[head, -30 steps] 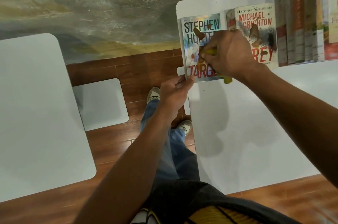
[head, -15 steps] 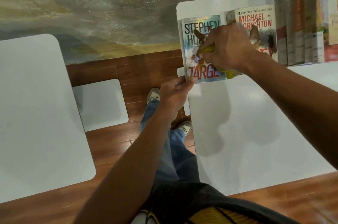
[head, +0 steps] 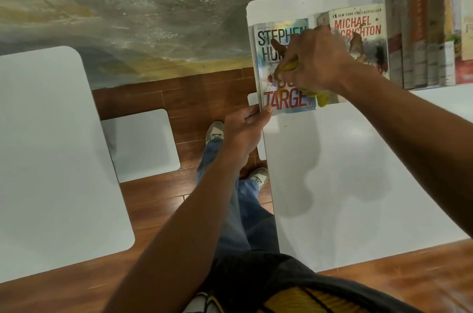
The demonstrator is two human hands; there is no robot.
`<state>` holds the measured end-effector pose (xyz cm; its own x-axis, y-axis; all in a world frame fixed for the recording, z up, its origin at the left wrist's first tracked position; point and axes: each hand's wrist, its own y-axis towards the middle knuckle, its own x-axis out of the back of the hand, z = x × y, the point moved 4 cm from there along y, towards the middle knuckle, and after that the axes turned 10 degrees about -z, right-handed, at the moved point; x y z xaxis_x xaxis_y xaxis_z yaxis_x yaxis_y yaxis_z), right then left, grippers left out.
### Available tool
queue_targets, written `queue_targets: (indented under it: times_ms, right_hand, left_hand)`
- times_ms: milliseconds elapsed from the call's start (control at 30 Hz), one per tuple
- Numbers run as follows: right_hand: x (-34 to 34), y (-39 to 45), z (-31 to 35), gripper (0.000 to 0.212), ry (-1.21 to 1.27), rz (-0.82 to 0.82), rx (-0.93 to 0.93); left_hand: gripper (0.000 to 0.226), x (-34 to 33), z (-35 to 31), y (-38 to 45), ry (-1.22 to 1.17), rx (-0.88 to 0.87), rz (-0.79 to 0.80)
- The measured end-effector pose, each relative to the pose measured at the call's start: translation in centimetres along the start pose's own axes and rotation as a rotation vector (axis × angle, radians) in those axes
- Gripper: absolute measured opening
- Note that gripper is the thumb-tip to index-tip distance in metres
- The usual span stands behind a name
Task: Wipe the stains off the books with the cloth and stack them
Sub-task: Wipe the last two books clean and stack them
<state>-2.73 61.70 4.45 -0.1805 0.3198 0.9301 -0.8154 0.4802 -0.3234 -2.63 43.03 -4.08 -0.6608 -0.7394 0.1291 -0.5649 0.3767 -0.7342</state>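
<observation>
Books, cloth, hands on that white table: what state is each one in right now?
Stephen Hunter book: flat on the white table, brown stain on cover.
Michael Crichton book: flat beside it, brown and dark stains.
Yellow cloth: bunched in the right hand, pressed on the Hunter cover.
Right hand: grips the cloth.
Left hand: holds the Hunter book's near corner.
Row of books: standing at right.

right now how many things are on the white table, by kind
flat paperback books with stained covers: 2
upright books in the row on the right: too blurred to count
crumpled yellow cloth: 1
total countable: 3
</observation>
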Motion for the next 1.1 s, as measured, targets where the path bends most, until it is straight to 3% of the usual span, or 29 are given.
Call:
queue_targets:
  times_ms: [67,200,300,400,533,633,767,933,1100]
  right_hand:
    - [0.2,0.2,-0.2,0.03,-0.006,-0.048,-0.006]
    - [-0.2,-0.1,0.2,0.032,0.03,0.051,0.034]
    - [-0.1,0.0,0.4,0.029,0.037,-0.057,0.023]
    - [-0.4,-0.5,1.2,0.031,0.061,0.002,0.107]
    - [-0.1,-0.2,1.3,0.03,0.085,-0.071,0.043]
    - [-0.4,-0.1,1.4,0.032,0.086,0.011,0.056]
    - [-0.3,0.1,1.2,0.029,0.071,-0.115,0.013]
    - [-1.0,-2.3,1.3,0.027,0.106,-0.081,0.062]
    - [-2.5,-5.7,1.7,0.023,0.133,-0.053,0.07]
  left_hand:
    - [0.036,0.0,0.0,-0.2,0.005,0.002,-0.005]
    - [0.035,0.1,-0.1,-0.2,0.016,-0.002,-0.002]
    - [0.034,0.2,-0.2,-0.2,0.021,-0.004,-0.01]
    - [0.035,0.3,-0.4,-0.4,0.041,0.002,-0.001]
    - [0.035,0.2,-0.3,-0.3,0.05,0.022,0.003]
    - [0.034,0.3,-0.5,-0.5,0.06,0.006,0.001]
    - [0.034,0.3,-0.8,-0.7,0.053,0.005,-0.002]
    - [0.023,0.7,-0.8,-0.8,-0.041,0.144,0.025]
    - [0.049,0.8,-1.0,-0.7,0.007,0.223,0.004]
